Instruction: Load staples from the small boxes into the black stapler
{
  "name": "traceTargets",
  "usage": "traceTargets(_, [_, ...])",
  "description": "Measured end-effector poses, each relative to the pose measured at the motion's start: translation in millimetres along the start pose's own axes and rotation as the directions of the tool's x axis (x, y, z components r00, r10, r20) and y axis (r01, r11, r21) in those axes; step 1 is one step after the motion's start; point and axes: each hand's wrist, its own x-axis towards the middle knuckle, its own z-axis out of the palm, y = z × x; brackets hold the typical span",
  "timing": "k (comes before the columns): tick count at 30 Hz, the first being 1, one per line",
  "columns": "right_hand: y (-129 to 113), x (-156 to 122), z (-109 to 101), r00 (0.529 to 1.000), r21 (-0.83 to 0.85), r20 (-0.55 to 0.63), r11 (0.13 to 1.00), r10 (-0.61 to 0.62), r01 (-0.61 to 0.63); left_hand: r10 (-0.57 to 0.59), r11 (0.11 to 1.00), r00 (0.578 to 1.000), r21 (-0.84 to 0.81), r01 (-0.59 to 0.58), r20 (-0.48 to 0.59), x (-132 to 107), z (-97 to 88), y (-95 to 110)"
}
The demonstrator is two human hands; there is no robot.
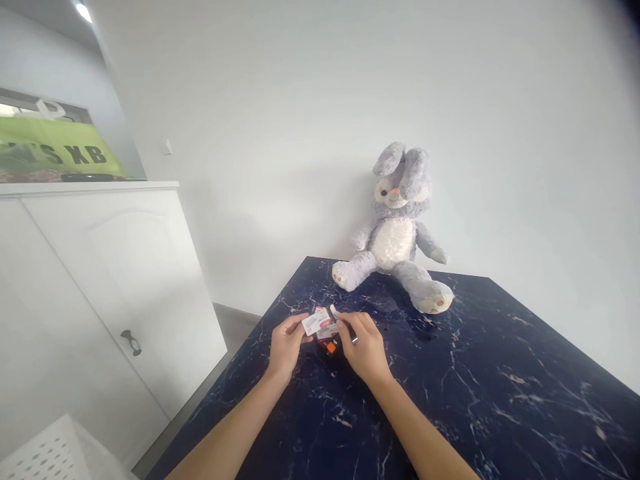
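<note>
My left hand point(284, 345) pinches the left end of a small white-and-red box point(316, 322) between thumb and fingers, just above the table. At its right end, my right hand point(366, 345) has thumb and forefinger closed on what looks like a white flap point(335, 311). Beneath the box lie more white-and-red printed pieces, partly covered. A small black object with an orange part point(331, 347) shows between my hands, half hidden by the right one. A shiny dark piece point(354, 339) peeks out by my right fingers.
Against the wall, a grey plush rabbit point(395, 243) sits at the back of the dark blue marbled table point(475, 373). A white cabinet point(115, 267) stands on the left with a green bag point(60, 147) on top. A white perforated container point(45, 457) occupies the lower left corner.
</note>
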Motion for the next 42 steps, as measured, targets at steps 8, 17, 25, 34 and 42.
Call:
traceTargets(8, [-0.4,-3.2,5.3,1.0,-0.053,0.011,0.999,0.003,-0.002,0.011,0.999,1.0,0.048,-0.013,0.029,-3.0,-0.1,4.4])
traceTargets(17, [2.3,-2.8,5.2,1.0,-0.069,0.006,0.998,-0.009,0.009,-0.031,0.999,0.998,0.019,0.03,0.048,-2.6,-1.4,5.3])
traceTargets(25, [8.7,-2.1,5.1,0.998,-0.048,-0.052,0.998,0.042,-0.045,-0.059,0.993,0.982,-0.086,0.076,0.181,-6.6,2.9,9.5])
traceTargets(34, [11.4,-1.2,-0.8,0.942,0.032,-0.17,0.957,0.29,-0.289,-0.114,0.933,0.882,-0.256,0.253,0.458,-13.3,3.9,14.8])
traceTargets(42, [6.3,1.6,-4.5,0.964,0.096,-0.168,0.977,0.206,-0.192,-0.14,0.925,0.876,-0.254,0.282,0.462,-14.0,3.4,15.5])
